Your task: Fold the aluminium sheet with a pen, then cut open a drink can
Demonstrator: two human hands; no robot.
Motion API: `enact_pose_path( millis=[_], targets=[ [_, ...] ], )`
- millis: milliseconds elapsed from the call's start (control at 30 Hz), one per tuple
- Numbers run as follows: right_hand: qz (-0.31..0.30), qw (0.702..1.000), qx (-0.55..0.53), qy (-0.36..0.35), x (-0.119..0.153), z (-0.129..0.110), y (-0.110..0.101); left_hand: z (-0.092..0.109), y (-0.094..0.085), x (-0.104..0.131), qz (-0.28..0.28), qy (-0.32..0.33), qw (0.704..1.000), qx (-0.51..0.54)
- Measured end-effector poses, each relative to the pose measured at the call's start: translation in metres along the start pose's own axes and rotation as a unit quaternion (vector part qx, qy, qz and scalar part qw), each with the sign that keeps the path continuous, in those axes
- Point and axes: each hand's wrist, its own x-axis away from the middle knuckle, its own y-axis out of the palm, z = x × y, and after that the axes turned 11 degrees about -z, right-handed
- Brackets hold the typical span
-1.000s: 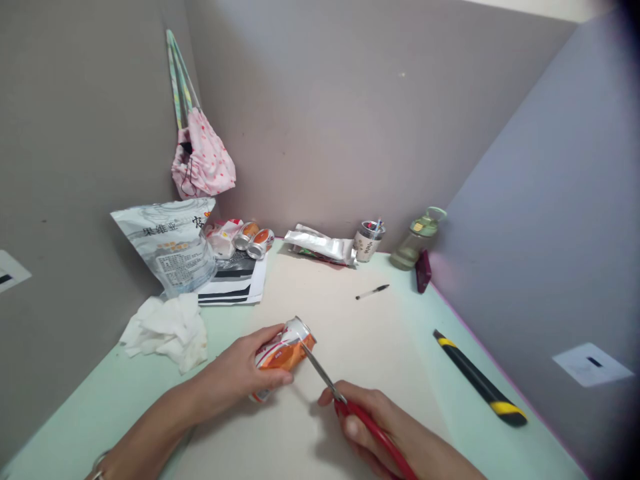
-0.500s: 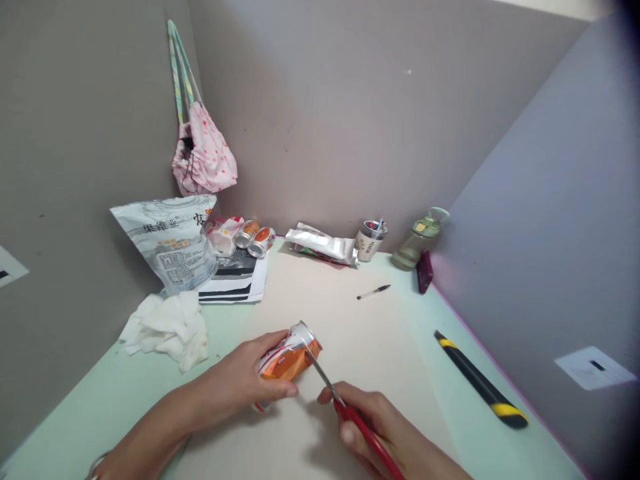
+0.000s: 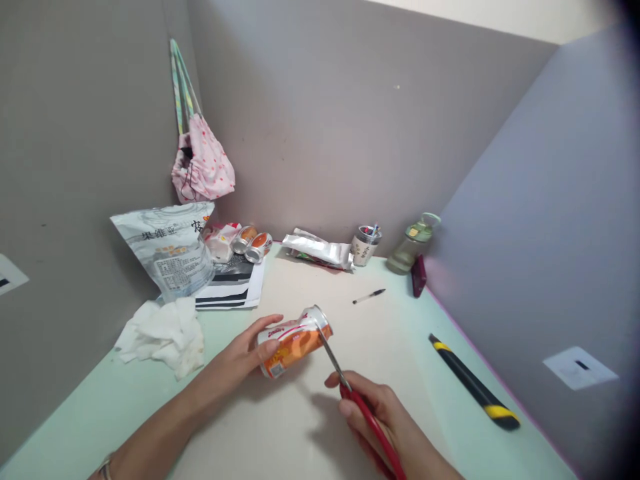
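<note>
My left hand grips an orange and white drink can by its lower end. The can lies tilted over the table, its silver rim end pointing up and right. In my right hand is a pair of scissors with red handles. Its metal blades reach up to the can's side just below the rim; whether they pierce the metal I cannot make out. My right fingers wrap round the handles.
Crumpled white tissue lies left, before a large silver snack bag. Two more cans, a foil packet, a pen cup and a green bottle line the back. A pen and a black-yellow cutter lie right.
The can has turned in my left hand, showing more of its printed side, and has shifted slightly right and up. The scissors stay against it near the rim. The camera view has tilted slightly.
</note>
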Motion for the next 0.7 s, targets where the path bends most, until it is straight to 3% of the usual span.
enact_pose_path(
  millis=[133, 267, 533, 700],
  targets=[
    [0.0, 0.998, 0.051, -0.04, -0.002, 0.009, -0.001, -0.003, 0.016, -0.003, -0.013, 0.011, 0.995, 0.103],
    [-0.009, 0.996, 0.061, -0.07, -0.002, 0.013, -0.001, -0.006, 0.02, -0.004, 0.01, 0.025, 0.99, 0.142],
    [0.016, 0.996, 0.068, -0.047, -0.003, 0.014, -0.002, -0.001, 0.017, -0.004, 0.032, 0.036, 0.995, 0.087],
    [-0.018, 0.999, -0.004, -0.05, -0.002, 0.002, -0.002, -0.001, 0.02, -0.004, 0.032, 0.042, 0.998, 0.045]
  ],
)
